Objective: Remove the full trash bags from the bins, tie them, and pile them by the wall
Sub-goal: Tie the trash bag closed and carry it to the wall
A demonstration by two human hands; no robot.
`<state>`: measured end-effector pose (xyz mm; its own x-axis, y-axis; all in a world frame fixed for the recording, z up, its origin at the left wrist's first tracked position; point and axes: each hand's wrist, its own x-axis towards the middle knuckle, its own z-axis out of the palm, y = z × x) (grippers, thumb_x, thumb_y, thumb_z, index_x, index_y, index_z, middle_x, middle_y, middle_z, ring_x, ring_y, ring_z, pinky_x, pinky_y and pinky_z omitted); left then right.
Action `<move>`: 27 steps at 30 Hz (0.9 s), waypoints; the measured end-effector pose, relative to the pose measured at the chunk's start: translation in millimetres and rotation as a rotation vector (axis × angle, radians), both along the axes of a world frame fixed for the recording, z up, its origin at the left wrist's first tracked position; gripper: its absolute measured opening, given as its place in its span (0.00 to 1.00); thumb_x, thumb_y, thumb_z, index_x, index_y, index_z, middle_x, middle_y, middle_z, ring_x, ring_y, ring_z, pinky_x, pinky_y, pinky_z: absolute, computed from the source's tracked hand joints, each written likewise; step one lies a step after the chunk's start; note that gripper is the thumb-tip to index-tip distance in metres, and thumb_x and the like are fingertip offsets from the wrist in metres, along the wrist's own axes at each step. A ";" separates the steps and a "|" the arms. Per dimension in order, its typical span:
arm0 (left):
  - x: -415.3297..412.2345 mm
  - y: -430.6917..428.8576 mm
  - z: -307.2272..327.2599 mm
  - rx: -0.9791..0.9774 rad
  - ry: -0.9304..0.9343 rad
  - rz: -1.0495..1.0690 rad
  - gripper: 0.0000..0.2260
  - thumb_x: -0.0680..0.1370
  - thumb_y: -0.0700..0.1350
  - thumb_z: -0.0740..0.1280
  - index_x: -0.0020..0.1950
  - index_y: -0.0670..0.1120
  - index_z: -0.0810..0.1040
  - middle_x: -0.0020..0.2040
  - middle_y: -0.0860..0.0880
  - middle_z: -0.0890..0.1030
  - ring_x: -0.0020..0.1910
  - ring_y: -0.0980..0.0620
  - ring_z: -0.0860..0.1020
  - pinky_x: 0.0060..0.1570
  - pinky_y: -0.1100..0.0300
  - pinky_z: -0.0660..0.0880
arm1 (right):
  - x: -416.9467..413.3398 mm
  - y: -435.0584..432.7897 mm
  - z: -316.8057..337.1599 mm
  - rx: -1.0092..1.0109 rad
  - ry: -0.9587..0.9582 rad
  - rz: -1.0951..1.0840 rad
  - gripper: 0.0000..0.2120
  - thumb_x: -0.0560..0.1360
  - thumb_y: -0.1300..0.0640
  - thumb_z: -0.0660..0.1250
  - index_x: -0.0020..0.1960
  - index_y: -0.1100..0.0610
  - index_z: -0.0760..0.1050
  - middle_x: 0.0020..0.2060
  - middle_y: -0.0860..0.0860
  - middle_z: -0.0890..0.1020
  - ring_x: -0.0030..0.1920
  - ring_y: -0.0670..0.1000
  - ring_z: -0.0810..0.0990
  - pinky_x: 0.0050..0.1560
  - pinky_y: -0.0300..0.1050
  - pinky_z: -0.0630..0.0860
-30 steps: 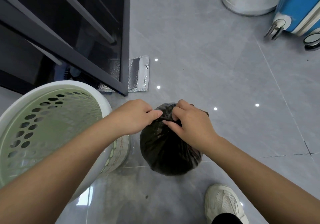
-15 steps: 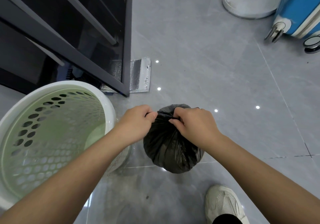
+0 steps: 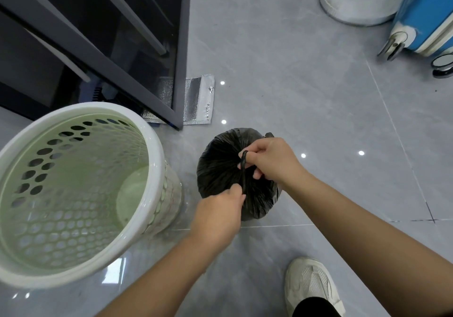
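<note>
Floor (image 3: pixel 282 59) of grey tiles, dark cabinet (image 3: pixel 98 22), blue suitcase (image 3: pixel 426 13), trash bag (image 3: pixel 220 165) beside bin (image 3: pixel 98 109)

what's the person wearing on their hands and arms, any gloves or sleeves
No gloves, rings or watch on the left hand or right hand. No sleeves in view either: both arms are uncovered up to the picture's edge.

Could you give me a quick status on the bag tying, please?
Left hand, right hand both gripping twisted strand of black trash bag. Bag on floor beside white bin. Nothing blocking.
</note>
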<state>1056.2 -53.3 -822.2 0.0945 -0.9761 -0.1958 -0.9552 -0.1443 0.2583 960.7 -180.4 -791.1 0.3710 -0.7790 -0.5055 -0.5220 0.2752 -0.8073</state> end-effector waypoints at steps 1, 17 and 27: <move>-2.8 1.0 -2.0 -0.013 -0.049 -0.031 0.13 0.72 0.47 0.72 0.36 0.47 0.68 0.26 0.49 0.76 0.19 0.46 0.75 0.20 0.61 0.57 | -0.1 -0.8 2.1 0.133 -0.060 -0.037 0.04 0.74 0.63 0.65 0.43 0.58 0.78 0.37 0.53 0.86 0.21 0.43 0.74 0.21 0.34 0.65; 30.8 -35.6 20.0 -0.198 0.543 0.416 0.07 0.78 0.43 0.59 0.43 0.50 0.75 0.36 0.52 0.78 0.37 0.53 0.76 0.39 0.59 0.73 | -32.5 24.0 2.1 -0.871 0.330 0.662 0.10 0.67 0.67 0.71 0.46 0.56 0.81 0.41 0.53 0.78 0.34 0.57 0.79 0.31 0.48 0.75; 35.2 -78.2 37.9 0.334 1.258 0.425 0.17 0.76 0.52 0.66 0.62 0.47 0.72 0.50 0.46 0.80 0.38 0.50 0.80 0.35 0.59 0.75 | -62.8 16.9 -6.7 -1.078 0.016 0.940 0.07 0.70 0.67 0.69 0.46 0.59 0.81 0.45 0.54 0.80 0.44 0.53 0.79 0.47 0.39 0.74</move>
